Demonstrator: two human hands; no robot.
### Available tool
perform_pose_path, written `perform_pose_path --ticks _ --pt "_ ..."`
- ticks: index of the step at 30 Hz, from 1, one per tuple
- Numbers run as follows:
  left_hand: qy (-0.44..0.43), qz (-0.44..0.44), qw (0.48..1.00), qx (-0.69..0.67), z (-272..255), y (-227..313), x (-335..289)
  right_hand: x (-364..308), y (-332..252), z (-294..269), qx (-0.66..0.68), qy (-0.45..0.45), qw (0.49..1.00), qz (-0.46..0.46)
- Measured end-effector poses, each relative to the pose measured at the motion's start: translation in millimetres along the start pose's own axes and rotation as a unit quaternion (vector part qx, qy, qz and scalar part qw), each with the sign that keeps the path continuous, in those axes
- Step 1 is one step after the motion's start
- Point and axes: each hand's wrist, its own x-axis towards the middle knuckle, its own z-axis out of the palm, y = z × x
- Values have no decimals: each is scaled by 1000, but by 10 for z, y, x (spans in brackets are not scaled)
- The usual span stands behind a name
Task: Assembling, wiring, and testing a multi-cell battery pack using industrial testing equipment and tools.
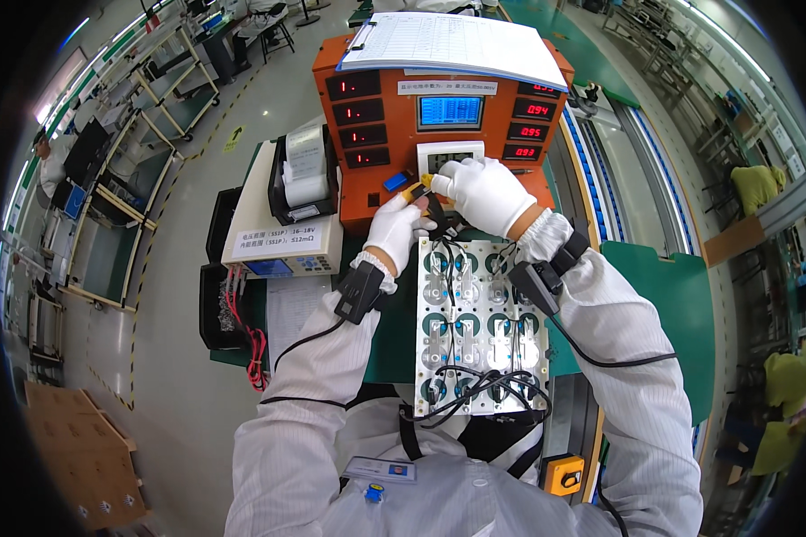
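A small, blocky yellow connector (413, 192) is clamped by the white-gloved left hand (396, 230) before the boxy orange cabinet (381, 188); whether the white-gloved right hand (487, 193) is clamped cannot be told. Likely light and stiff, the connector is best gripped by its sides.

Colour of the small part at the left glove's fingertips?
Yellow: the small part at the left hand shows best in the head view.

"What have you got?"
"A small yellow plug (411, 192), tilted between my fingers (443, 184), just past the far edge of the block (480, 323)."
"And the block?"
"Lying before me, silver plates (435, 333) up, black cables (500, 379) looped over its near end."
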Motion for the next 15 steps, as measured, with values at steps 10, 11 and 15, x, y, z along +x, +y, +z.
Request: perform_pose_path --ticks 10,11,15 --pt "-35 -76 982 166 151 240 157 -9 136 301 -12 -4 1000 5" --pt "-17 -21 964 264 121 328 145 52 123 287 41 -8 998 46" --pt "-75 140 871 465 -2 400 295 141 165 208 203 -117 943 236"
